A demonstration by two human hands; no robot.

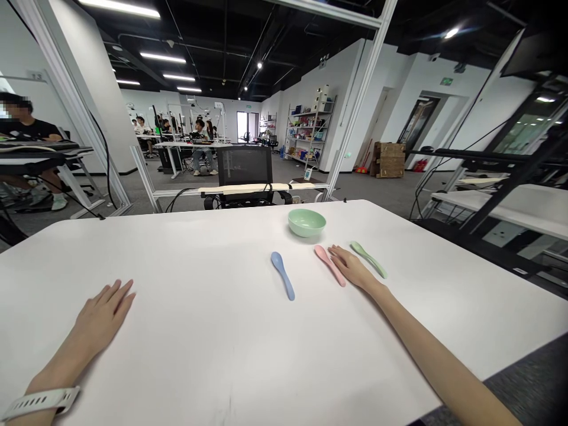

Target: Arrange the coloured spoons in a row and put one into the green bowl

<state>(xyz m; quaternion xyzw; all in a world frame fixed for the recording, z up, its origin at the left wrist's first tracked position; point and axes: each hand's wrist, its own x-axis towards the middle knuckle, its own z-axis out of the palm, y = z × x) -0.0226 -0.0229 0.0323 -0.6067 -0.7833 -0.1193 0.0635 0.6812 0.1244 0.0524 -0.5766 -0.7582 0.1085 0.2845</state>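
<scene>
My left hand lies flat on the white table near the front left, holding nothing, with a white band on its wrist. My right hand rests palm down farther right, also holding nothing. Its fingers lie between a pink plastic spoon and a pale green plastic spoon, very close to the pink one. A blue plastic spoon lies to the left of the pink one. Beyond them, a mint green bowl stands near the far edge.
A black office chair stands beyond the table's far edge, inside a white metal frame. A seated person works at a desk on the left. A black rack stands at the right.
</scene>
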